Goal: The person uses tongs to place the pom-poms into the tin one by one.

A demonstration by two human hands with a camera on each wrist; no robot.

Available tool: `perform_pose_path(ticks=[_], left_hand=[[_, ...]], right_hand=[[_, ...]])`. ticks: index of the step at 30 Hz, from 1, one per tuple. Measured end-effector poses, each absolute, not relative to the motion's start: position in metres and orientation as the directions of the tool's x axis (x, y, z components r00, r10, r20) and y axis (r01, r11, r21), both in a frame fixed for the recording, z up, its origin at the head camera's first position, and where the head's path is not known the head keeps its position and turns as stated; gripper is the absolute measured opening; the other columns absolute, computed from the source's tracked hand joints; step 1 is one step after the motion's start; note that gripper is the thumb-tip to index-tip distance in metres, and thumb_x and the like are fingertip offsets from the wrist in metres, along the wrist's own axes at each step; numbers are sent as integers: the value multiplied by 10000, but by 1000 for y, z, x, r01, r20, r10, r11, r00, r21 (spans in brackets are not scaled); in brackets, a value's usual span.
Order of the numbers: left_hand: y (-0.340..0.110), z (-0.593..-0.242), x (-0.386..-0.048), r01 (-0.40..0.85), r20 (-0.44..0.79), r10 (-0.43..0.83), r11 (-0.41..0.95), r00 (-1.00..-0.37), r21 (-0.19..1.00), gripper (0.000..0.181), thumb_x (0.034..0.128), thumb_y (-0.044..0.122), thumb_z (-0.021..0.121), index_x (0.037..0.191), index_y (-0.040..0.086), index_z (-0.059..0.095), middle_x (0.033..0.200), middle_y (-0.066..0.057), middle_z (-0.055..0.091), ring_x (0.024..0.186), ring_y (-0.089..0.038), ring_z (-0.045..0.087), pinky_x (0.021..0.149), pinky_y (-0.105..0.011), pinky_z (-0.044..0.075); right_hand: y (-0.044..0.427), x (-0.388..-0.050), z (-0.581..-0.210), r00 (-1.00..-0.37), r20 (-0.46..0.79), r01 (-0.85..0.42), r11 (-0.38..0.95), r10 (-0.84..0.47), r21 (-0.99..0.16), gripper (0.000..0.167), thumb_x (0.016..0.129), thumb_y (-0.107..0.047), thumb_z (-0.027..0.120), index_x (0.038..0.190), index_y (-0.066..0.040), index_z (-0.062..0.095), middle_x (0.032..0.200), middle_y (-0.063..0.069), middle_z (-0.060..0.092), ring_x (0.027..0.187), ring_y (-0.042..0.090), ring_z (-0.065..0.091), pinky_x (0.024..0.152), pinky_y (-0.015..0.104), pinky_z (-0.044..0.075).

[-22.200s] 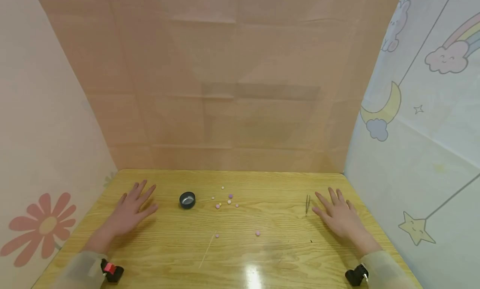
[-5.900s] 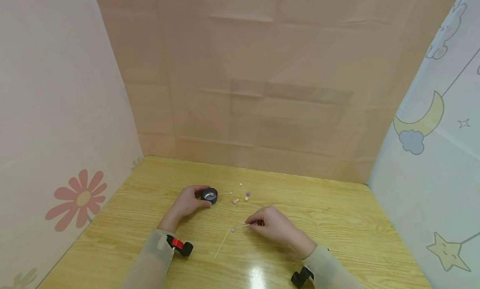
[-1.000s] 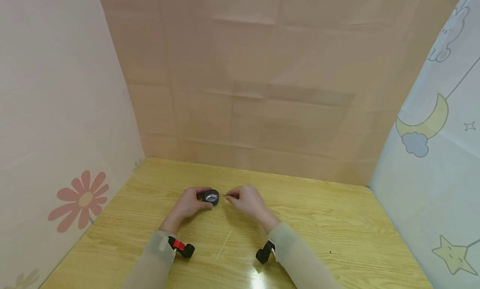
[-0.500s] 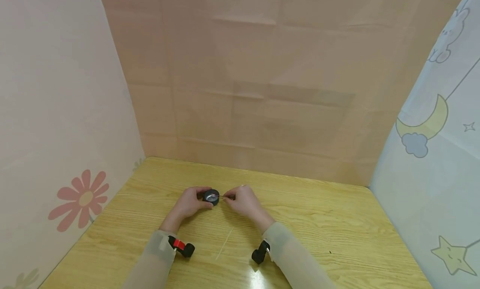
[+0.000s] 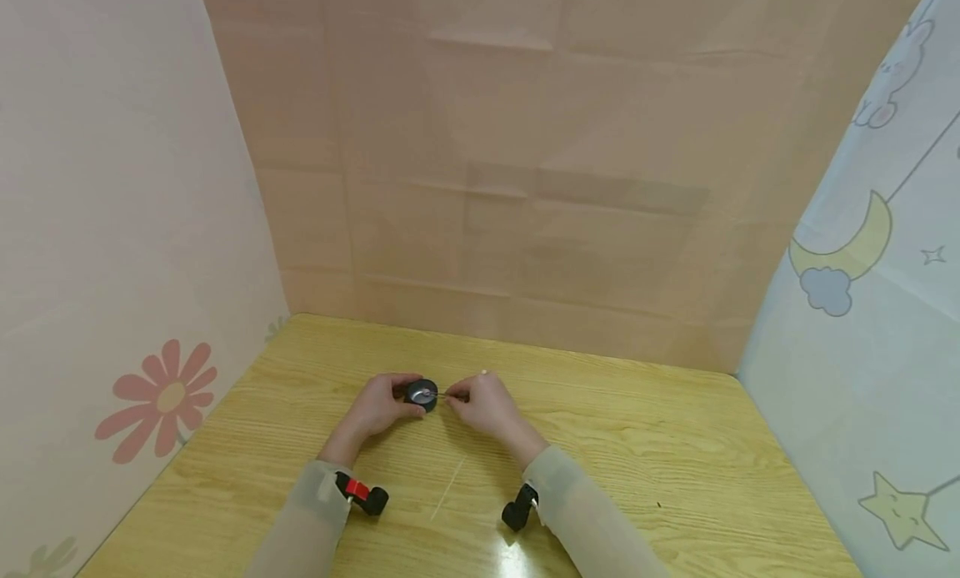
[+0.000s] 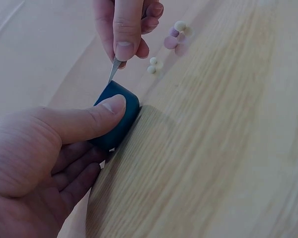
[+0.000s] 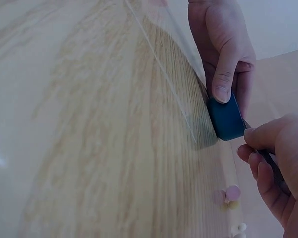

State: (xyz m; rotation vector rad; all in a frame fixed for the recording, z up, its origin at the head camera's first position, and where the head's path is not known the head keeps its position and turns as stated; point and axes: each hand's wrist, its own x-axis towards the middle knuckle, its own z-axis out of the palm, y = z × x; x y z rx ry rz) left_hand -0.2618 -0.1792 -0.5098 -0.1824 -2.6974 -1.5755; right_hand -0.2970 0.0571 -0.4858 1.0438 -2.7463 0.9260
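Note:
My left hand grips a small dark bowl, thumb on one side and fingers on the other. In the left wrist view the bowl stands at the table's surface, its inside hidden. My right hand pinches metal tweezers between thumb and fingers. Their tips reach over the rim into the bowl. Something small and pink shows inside, by the tips; whether the tweezers still hold it I cannot tell. Several small round beads lie beyond the bowl, including a pink bead.
Another pink bead and white beads lie on the wooden table, mostly hidden behind the right hand in the head view. A thin pale line crosses the front. A tiny dark speck lies at right.
At first both hands were apart, with bowl and tweezers lying untouched; now each is held. Two pink beads nearer the front have left the table. Lately the right hand shifted slightly left.

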Motion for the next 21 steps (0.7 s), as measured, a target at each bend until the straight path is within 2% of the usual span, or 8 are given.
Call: perform_pose_path(ticks=[6,11,15,21], left_hand=[[-180,-512,-263,107,73,89,496,-993,861,563,873,113,909,1396,49,709,1344,-127,716,1250,-319,665,1080,-530,506],[-181,-514,-264,98,69,77,501,-995,860,565,874,119,909,1399,61,711,1357,-129,711,1261,-325,660,1087,-532,500],[-182,-515,-265,96,64,79,507,-995,857,570,879,130,907,1409,75,708,1368,-127,706,1274,-327,652,1093,-535,496],[-185,-516,-265,100,66,84,511,-994,854,569,877,131,908,1407,69,707,1364,-127,707,1275,-329,651,1098,-535,491]], right_hand=[[64,-296,-487,-780,279,-612,586,-561,-532,126,995,-188,775,1050,-120,865,983,-16,816,861,72,740,799,336,615],[78,-298,-490,-803,295,-583,580,-517,-569,121,1004,-198,769,1051,-144,867,988,-39,811,865,72,733,753,291,603],[91,-298,-492,-821,292,-553,561,-490,-615,122,1001,-191,780,1059,-124,864,990,-35,811,852,63,734,737,275,600],[106,-299,-494,-841,269,-526,595,-469,-607,123,1000,-198,780,1062,-127,860,1005,-20,811,876,74,740,745,281,608]])
